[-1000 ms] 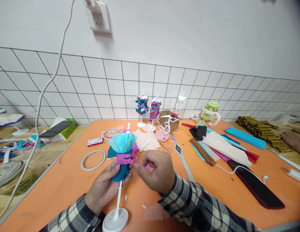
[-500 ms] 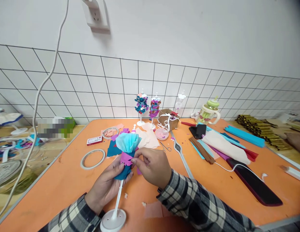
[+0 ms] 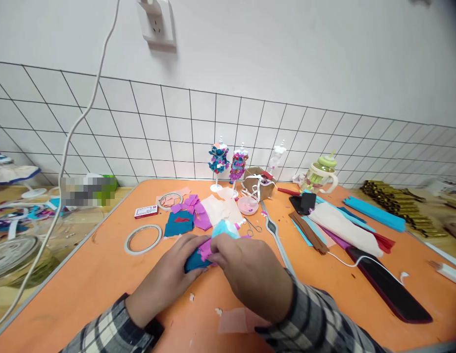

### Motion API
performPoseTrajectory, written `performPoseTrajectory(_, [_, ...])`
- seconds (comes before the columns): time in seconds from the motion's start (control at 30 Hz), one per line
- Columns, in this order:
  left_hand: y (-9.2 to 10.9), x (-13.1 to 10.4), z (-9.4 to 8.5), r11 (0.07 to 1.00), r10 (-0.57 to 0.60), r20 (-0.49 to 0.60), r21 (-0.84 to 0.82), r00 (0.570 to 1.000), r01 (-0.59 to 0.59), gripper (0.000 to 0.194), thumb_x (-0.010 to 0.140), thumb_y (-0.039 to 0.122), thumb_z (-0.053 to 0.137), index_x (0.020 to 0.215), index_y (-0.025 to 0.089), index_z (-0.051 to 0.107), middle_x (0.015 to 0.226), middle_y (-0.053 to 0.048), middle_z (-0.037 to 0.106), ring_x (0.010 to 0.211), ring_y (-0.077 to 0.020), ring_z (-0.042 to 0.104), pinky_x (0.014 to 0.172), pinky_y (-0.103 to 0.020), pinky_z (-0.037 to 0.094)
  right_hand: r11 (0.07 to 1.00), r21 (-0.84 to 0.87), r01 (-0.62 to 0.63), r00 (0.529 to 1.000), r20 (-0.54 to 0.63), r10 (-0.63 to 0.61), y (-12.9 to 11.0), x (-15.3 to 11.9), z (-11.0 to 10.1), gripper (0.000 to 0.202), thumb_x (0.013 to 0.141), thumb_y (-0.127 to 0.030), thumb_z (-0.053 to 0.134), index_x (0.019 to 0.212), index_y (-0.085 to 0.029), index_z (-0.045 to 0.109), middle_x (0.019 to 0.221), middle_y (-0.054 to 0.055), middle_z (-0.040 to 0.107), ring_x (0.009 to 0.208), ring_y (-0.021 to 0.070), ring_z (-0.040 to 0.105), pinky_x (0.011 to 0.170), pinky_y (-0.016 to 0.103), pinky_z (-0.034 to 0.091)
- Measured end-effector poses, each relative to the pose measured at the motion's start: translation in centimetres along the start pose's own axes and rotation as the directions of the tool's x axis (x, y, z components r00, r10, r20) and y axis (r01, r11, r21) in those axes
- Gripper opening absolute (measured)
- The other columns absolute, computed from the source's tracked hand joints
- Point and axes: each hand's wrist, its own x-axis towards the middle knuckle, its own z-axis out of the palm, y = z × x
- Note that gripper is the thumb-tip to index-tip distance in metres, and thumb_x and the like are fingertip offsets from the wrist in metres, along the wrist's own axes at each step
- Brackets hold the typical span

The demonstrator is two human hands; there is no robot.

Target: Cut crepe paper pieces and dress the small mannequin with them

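A miniature dress form wrapped in dark blue crepe paper is tipped over low above the orange table, its neck end pointing away to the right. My left hand is closed around the blue-covered part. A magenta paper band circles its middle, and my right hand pinches at that band with bent fingers. Beyond my right fingers shows the pleated light blue paper, partly covered. The stand and base are hidden. Behind my hands lie magenta paper scraps and a dark blue paper square.
Tape rolls and a small box lie left. Scissors, a pink dish and a cardboard box are ahead. Decorated dress forms stand behind. A jug, crepe rolls and a black-topped long object occupy the right.
The dress form has gone from upright to tipped over, its top swinging away and right. My left hand has turned over it, palm down. My right hand has moved right with it.
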Motion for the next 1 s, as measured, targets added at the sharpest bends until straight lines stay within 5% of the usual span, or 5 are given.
performPoseTrajectory(0.2, [0.6,-0.2,-0.4,0.888,0.364,0.206,0.219,0.908,-0.405,0.040,0.091,0.009,0.046,0.128,0.023,0.051,0.112,-0.008,0.068,0.103,-0.0239,0.062,0.103,-0.049,0.039,0.961,-0.268,-0.072,0.994,0.056,0.090,-0.2,-1.0,-3.9,0.023,0.095,-0.035,0.043,0.078,-0.021,0.051,0.060,0.001,0.058,0.052,0.0155,0.048,0.051,0.030,0.013])
performPoseTrajectory(0.43, [-0.3,-0.4,-0.8,0.847,0.506,0.129,0.112,0.853,-0.520,0.054,0.087,0.004,0.046,0.137,0.026,0.043,0.130,-0.010,0.062,0.119,-0.0238,0.057,0.101,-0.041,0.045,0.928,-0.053,-0.369,0.924,0.088,0.372,7.6,1.2,-4.7,0.014,0.095,-0.027,0.040,0.088,-0.021,0.050,0.071,0.000,0.058,0.066,0.0156,0.052,0.056,0.026,0.026])
performPoseTrajectory(0.57, [-1.5,-0.6,-0.3,0.980,0.135,-0.170,-0.121,0.976,-0.156,0.046,0.081,0.019,0.063,0.126,0.027,0.053,0.123,-0.010,0.065,0.111,-0.0291,0.062,0.091,-0.041,0.052,0.829,0.335,-0.447,0.882,0.009,0.472,10.9,2.1,-2.4,0.022,0.094,-0.035,0.040,0.078,-0.021,0.046,0.065,-0.002,0.047,0.061,0.0137,0.046,0.054,0.024,0.034])
performPoseTrajectory(0.7, [-1.5,-0.1,0.6,0.700,-0.454,-0.245,-0.693,0.857,0.172,0.052,0.075,0.037,0.074,0.120,0.024,0.052,0.113,-0.008,0.067,0.092,-0.0269,0.069,0.081,-0.042,0.058,0.314,0.884,-0.346,0.780,0.085,0.620,10.9,2.7,-0.8,0.028,0.091,-0.045,0.043,0.079,-0.021,0.049,0.060,-0.005,0.044,0.048,0.0104,0.044,0.048,0.025,0.048])
performPoseTrajectory(1.0, [-1.1,0.4,1.6,0.038,-0.497,0.145,-0.981,0.855,0.188,0.038,0.074,0.035,0.077,0.107,0.024,0.061,0.107,-0.004,0.069,0.086,-0.0190,0.069,0.076,-0.033,0.060,-0.054,0.995,-0.083,0.734,0.098,0.672,11.8,2.8,-2.2,0.033,0.070,-0.031,0.074,0.071,-0.020,0.042,0.059,-0.009,0.044,0.042,0.0036,0.038,0.037,0.013,0.043])
